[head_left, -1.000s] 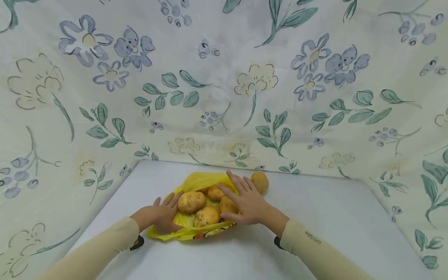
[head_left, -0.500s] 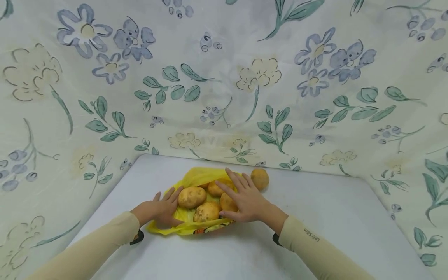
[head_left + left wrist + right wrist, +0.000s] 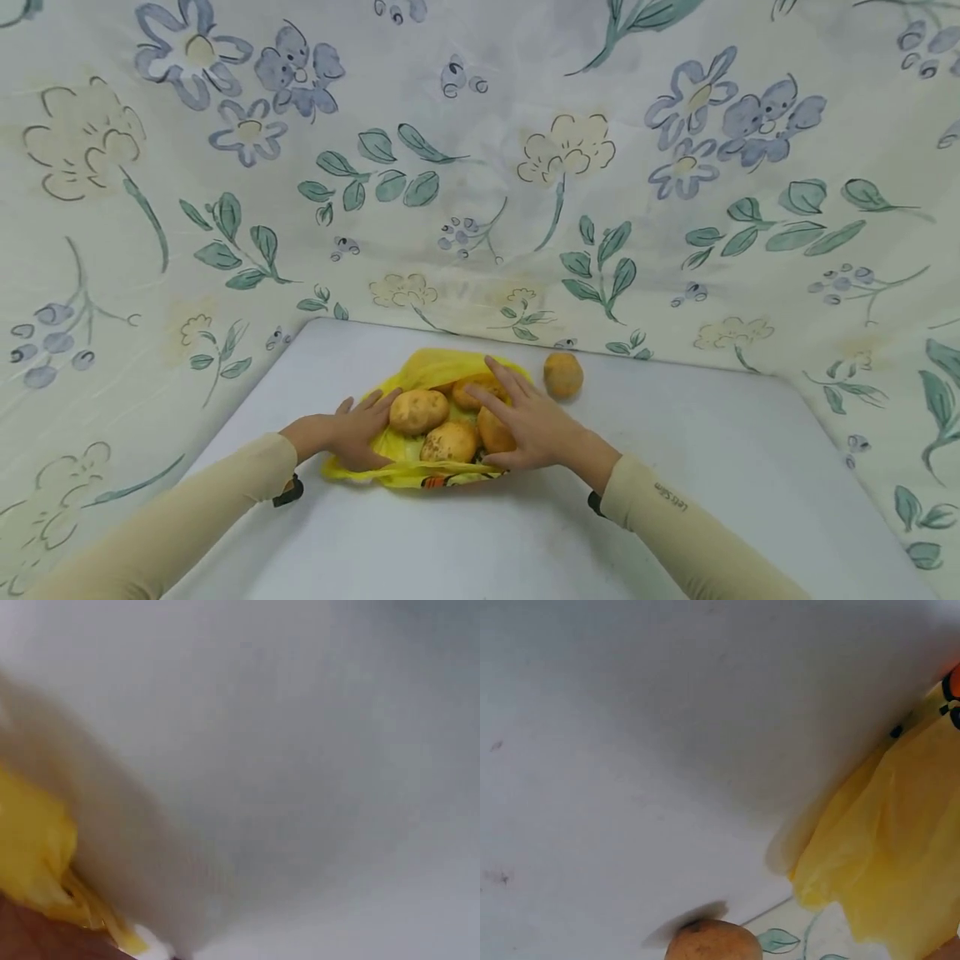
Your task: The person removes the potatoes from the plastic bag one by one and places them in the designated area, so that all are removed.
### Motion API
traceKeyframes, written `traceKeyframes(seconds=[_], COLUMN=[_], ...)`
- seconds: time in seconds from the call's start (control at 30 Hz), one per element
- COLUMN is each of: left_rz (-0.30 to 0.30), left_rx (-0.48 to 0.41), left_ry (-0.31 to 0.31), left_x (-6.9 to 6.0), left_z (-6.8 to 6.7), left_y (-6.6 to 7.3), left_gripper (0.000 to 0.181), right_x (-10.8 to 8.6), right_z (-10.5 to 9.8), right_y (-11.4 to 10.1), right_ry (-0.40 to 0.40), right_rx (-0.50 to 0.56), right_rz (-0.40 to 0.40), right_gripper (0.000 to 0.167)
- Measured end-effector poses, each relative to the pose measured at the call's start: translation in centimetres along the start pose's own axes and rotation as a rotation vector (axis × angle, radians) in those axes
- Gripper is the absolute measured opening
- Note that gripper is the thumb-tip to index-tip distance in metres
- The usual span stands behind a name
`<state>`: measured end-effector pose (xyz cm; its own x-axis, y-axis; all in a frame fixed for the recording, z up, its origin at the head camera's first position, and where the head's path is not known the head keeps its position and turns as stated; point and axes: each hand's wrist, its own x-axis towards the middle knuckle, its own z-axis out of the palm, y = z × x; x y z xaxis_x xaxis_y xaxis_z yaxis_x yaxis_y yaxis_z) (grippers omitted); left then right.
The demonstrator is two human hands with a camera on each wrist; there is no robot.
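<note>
A yellow plastic bag (image 3: 438, 358) lies on its side with its mouth spread, several potatoes (image 3: 418, 412) inside. My left hand (image 3: 354, 433), fingers spread, rests on the bag's left edge. On the right side my right hand (image 3: 542, 425) lies with spread fingers over the bag and the potatoes there, partly hiding them. The left wrist view shows a fold of the bag (image 3: 34, 840) beside part of the hand (image 3: 45, 937). In the right wrist view the bag (image 3: 892, 847) hangs in loose folds, with a sliver of the hand (image 3: 949, 951) at the corner.
One loose potato (image 3: 562, 376) sits on the white table (image 3: 712, 467) behind my right hand, outside the bag; the right wrist view shows it too (image 3: 714, 943). A floral cloth (image 3: 480, 200) rises behind the table and at both sides.
The head view has tilted and shifted slightly. Both hands stay at the bag, and the loose potato shows more fully beside the right hand.
</note>
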<state>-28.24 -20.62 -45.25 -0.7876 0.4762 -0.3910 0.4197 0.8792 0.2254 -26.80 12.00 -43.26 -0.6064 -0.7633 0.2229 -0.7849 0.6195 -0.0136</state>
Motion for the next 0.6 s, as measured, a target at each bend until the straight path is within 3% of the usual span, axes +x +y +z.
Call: traceKeyframes(seconds=[0.13,0.23,0.6], left_rz=[0.036,0.044,0.023], left_rx=[-0.103,-0.126,-0.033], left_ry=[0.021,0.024,0.019], left_x=[-0.07,-0.14,0.10], left_z=[-0.13,-0.05,-0.20], left_y=[-0.65,-0.95,-0.64], left_gripper=[0.108,0.109,0.108], right_x=[-0.23,-0.27,0.58], right_z=[0.02,-0.04,-0.21], right_y=[0.06,0.03,-0.20], right_ry=[-0.016,-0.042,-0.096], right_rx=[0.010,0.035,0.056], right_rz=[0.004,0.013,0.034], right_gripper=[0.100,0.103,0.098])
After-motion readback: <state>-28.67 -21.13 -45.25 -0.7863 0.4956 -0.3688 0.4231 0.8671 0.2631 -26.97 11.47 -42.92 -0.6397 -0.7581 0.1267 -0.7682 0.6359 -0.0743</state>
